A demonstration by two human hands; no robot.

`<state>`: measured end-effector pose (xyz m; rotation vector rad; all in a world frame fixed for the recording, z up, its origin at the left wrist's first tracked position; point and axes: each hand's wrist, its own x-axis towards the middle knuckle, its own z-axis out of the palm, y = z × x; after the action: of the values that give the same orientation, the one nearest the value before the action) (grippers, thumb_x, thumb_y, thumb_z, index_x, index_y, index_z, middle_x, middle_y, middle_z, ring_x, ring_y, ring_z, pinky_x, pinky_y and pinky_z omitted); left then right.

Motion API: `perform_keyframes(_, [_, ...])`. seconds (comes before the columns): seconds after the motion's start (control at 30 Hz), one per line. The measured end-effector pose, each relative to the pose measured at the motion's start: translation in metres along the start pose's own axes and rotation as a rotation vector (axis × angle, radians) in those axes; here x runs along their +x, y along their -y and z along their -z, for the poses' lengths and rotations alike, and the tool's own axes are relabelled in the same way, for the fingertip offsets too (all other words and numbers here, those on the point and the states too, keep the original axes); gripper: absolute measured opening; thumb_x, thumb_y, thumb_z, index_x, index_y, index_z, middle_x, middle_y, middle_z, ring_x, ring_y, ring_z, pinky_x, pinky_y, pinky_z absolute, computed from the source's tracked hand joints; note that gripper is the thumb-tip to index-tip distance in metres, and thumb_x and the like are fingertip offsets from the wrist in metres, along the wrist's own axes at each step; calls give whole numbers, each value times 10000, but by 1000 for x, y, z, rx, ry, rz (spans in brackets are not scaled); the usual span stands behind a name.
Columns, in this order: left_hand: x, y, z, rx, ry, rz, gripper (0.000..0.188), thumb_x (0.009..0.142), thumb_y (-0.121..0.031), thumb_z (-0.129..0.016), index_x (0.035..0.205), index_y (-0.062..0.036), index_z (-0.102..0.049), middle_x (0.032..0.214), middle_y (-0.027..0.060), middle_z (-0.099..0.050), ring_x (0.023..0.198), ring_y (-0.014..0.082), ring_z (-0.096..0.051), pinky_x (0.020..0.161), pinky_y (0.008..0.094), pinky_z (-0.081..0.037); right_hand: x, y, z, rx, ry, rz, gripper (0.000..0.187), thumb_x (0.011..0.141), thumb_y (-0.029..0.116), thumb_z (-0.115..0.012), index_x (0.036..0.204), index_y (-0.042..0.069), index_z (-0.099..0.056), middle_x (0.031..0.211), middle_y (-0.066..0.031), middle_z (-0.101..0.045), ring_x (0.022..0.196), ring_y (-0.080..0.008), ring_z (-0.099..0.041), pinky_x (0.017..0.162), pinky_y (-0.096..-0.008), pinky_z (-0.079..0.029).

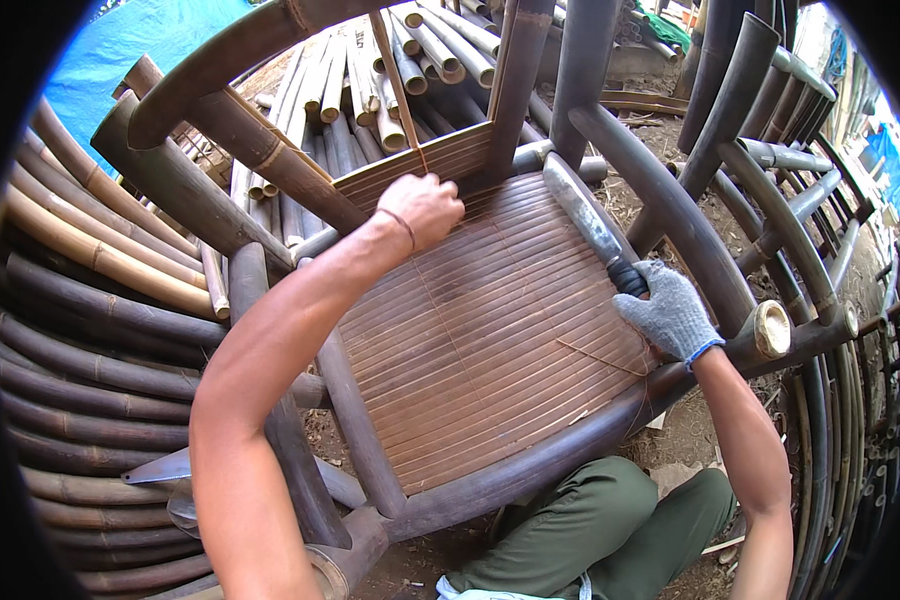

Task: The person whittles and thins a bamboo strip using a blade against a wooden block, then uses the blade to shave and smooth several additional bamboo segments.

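A dark bamboo chair (540,470) stands in front of my legs, its seat (470,340) made of narrow brown slats with thin cords across them. My bare left hand (422,212) is closed at the back of the seat, just under the slatted lower backrest (420,165). A thin upright strip (398,85) comes down towards its knuckles; what the fingers pinch is hidden. In a grey knitted glove, my right hand (670,310) wraps round the dark handle of a large knife (580,215). Its broad, worn blade lies over the seat's right side, pointing away from me.
Curved bamboo poles (100,385) are stacked at the left, with a saw blade (160,467) among them. Cut bamboo poles (410,60) lie in a pile behind the chair. Another bamboo frame (785,210) stands at the right. A blue tarp (120,60) hangs at the far left.
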<state>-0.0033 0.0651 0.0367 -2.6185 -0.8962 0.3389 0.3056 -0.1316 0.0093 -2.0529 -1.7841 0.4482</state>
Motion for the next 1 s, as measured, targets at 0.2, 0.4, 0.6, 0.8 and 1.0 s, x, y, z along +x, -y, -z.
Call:
perform_keyframes(0.2, [-64, -81, -3, -330, -349, -409, 79, 843, -145, -646, 872, -75, -668, 944, 86, -651, 953, 247, -685, 726, 359, -613, 17, 37, -22, -245, -346, 191, 500, 892, 404, -726, 1173, 0, -641, 1093, -223, -661, 1038, -386, -635, 911, -476, -497])
perform_keyframes(0.4, [-82, -123, 49, -542, -632, -752, 202, 781, -191, -709, 938, -74, -658, 946, 49, -608, 932, 179, -627, 700, 314, -569, 75, 175, -4, 829, 808, -223, 321, 955, 211, -634, 1237, 59, -621, 1030, -121, -696, 954, -270, -691, 779, -385, -571])
perform_keyframes(0.6, [-34, 32, 24, -943, -1050, 410, 481, 1029, -390, -528, 1283, 16, -574, 1170, 173, -658, 1019, 272, -652, 937, 387, -500, 89, 110, -4, 1151, -18, 43, 217, 1000, 243, -589, 907, 85, -705, 737, -12, -530, 592, -96, -562, 572, -233, -496])
perform_keyframes(0.8, [11, 93, -50, -1347, -581, 408, 753, 1024, -604, -466, 1447, 18, -471, 1393, 232, -577, 1285, 333, -562, 1105, 348, -392, 75, 121, 39, 1590, -139, 698, 196, 989, 95, -539, 826, 44, -635, 932, -101, -667, 822, -194, -662, 1092, -466, -456])
perform_keyframes(1.0, [12, 87, -43, -948, -440, 372, 313, 993, -312, -572, 1215, -119, -680, 1113, 174, -727, 1095, 358, -673, 965, 420, -522, 138, 67, -6, -828, -455, 665, 126, 949, 90, -548, 893, 48, -653, 831, -94, -696, 831, -231, -718, 705, -376, -577])
